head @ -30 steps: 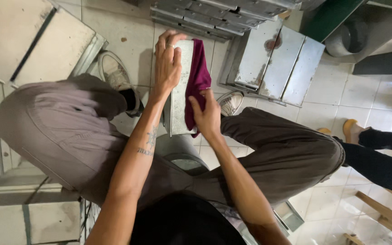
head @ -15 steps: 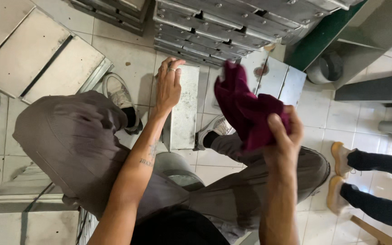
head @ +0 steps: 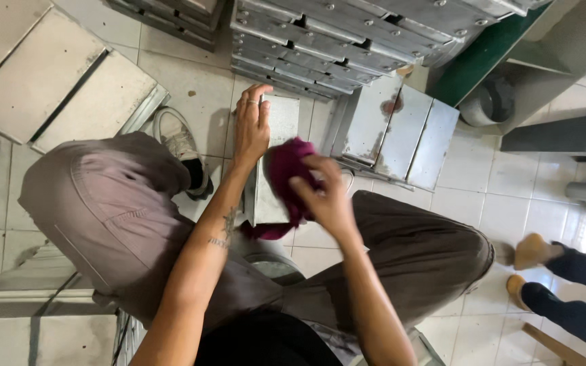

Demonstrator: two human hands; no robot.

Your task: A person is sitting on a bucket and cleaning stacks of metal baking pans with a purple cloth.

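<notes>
I sit with knees apart over a tiled floor. My left hand point(head: 251, 125) grips the left edge of a narrow grey metal tray point(head: 274, 163) standing between my legs, fingers wrapped over its top. My right hand point(head: 325, 196) is closed on a dark magenta cloth point(head: 286, 173) and presses it against the face of that tray. The cloth's lower end hangs down past the tray's bottom edge.
A stack of grey metal trays point(head: 347, 41) lies ahead on the floor. More flat trays lie at the upper left point(head: 55, 81) and to the right point(head: 401, 132). Another person's feet and dark trouser legs point(head: 564, 278) are at the lower right. A green board point(head: 483, 61) leans nearby.
My right hand lifted the cloth off the tray and up to the right, then brought it back down onto the tray's face. The left hand stayed on the tray.
</notes>
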